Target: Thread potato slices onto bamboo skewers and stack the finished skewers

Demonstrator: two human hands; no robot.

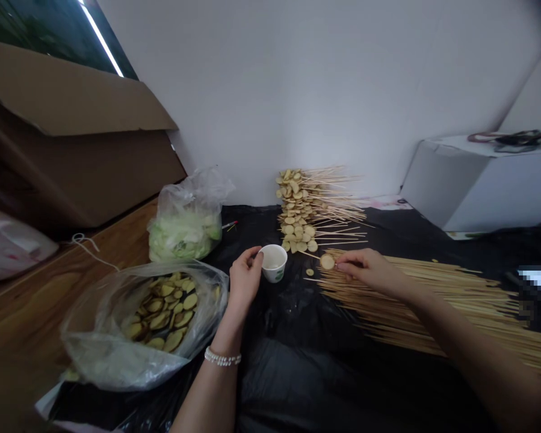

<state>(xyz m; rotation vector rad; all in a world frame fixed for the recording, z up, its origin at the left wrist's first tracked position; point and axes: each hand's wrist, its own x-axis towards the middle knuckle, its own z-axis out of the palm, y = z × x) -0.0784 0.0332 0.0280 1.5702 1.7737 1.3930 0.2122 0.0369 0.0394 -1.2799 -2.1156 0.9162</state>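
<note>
My left hand (245, 275) is closed on the rim of a white paper cup (274, 272), thumb at the edge and fingers along its left side. Inside the cup I can make out nothing clearly. With its fingers pinched, my right hand (363, 267) holds a thin skewer that carries a round potato slice (327, 261). The skewer's tip sticks out left of the slice. Beneath that hand lies a wide bundle of bare wooden skewers (432, 310). Behind the cup, skewered potato slices (297, 210) are piled in rows, their sticks pointing right.
An open plastic bag of potato slices (166, 310) stands at left, with a bag of pale green vegetables (186, 228) behind it. Black plastic sheeting (297, 361) covers the work surface. A cardboard box (71, 150) and a white box (478, 180) flank it. One small slice (310, 272) lies loose.
</note>
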